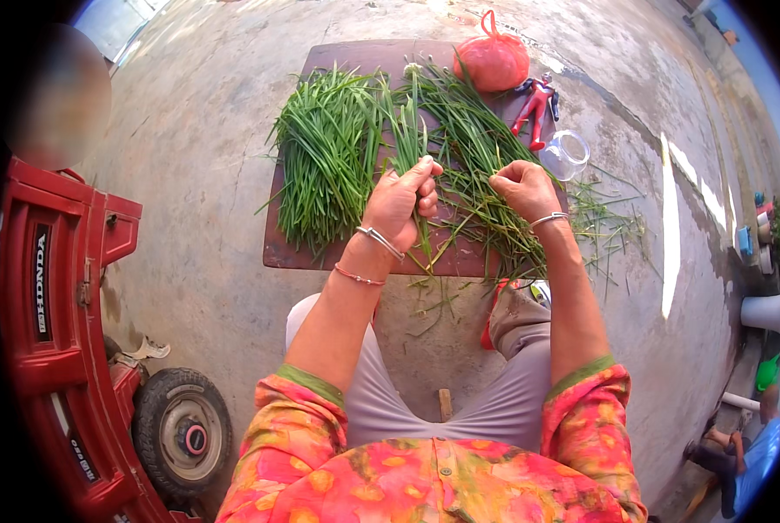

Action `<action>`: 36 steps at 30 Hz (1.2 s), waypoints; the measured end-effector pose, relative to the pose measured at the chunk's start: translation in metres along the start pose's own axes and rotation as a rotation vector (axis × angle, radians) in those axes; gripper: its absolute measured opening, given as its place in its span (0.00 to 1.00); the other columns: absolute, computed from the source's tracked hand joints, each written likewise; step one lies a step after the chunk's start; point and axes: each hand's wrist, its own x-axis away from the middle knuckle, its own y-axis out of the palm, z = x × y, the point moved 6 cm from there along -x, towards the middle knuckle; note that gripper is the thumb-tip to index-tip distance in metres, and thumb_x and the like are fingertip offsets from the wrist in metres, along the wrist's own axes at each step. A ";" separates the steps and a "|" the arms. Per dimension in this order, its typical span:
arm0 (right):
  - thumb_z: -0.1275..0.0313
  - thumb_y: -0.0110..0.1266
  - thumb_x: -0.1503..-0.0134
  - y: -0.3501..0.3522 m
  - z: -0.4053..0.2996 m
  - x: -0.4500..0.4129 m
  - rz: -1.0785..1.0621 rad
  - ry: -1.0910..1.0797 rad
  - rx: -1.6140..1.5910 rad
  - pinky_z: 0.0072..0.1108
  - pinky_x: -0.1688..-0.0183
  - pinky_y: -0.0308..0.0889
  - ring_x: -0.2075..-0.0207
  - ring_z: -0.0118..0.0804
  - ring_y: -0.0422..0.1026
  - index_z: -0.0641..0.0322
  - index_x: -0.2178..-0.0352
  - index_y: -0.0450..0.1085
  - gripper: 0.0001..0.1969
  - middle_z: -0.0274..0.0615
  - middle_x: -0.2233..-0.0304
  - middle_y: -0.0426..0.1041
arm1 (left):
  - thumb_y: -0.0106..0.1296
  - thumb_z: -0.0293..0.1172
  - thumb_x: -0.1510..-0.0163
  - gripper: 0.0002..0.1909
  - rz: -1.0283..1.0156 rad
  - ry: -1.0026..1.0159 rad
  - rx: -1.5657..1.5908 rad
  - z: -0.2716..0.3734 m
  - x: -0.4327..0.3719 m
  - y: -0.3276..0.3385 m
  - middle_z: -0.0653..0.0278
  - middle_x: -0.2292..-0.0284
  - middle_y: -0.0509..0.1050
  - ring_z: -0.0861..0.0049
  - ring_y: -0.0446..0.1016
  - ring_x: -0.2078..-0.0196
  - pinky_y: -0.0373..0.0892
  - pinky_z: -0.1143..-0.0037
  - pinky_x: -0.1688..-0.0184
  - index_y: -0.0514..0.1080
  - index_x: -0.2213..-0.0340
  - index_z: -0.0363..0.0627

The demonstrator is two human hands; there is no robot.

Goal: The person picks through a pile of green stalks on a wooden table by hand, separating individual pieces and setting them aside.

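My left hand is closed around a small bunch of garlic chives, whose leaves point away from me and whose lower ends show beneath the fist. A pale flower head stands near the far tips. My right hand hovers at the right edge of a looser chive heap, thumb and fingertips pinched together. Whether a thin stem is between them is too small to tell. Left of the held bunch lies a thick, neater pile of chives. Everything rests on a low dark-red table.
At the table's far right are a red plastic bag, a red toy figure and a clear plastic cup. Chive scraps litter the concrete floor. A red vehicle stands at left; a person sits at far right.
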 end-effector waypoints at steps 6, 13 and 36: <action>0.70 0.55 0.51 -0.023 -0.028 0.026 -0.252 0.093 -0.695 0.10 0.86 0.51 0.87 0.16 0.59 0.64 0.75 0.69 0.07 0.34 0.81 0.70 | 0.44 0.34 0.45 0.09 0.002 -0.015 0.023 -0.002 0.001 0.002 0.76 0.86 0.55 0.88 0.54 0.85 0.51 0.85 0.82 0.65 0.72 0.39; 0.72 0.55 0.50 -0.027 -0.060 0.051 -0.288 -0.010 -0.784 0.08 0.86 0.52 0.86 0.15 0.60 0.63 0.73 0.67 0.06 0.33 0.81 0.70 | 0.48 0.39 0.47 0.17 -0.020 -0.050 0.141 -0.004 0.003 0.010 0.76 0.86 0.54 0.90 0.54 0.83 0.51 0.86 0.81 0.65 0.63 0.37; 0.72 0.56 0.51 -0.078 -0.042 0.051 -0.211 -0.100 -0.661 0.09 0.85 0.50 0.85 0.14 0.58 0.62 0.73 0.68 0.06 0.29 0.82 0.67 | 0.40 0.33 0.43 0.08 0.088 0.037 0.383 0.012 -0.003 -0.011 0.71 0.80 0.63 0.83 0.64 0.76 0.65 0.83 0.73 0.64 0.70 0.42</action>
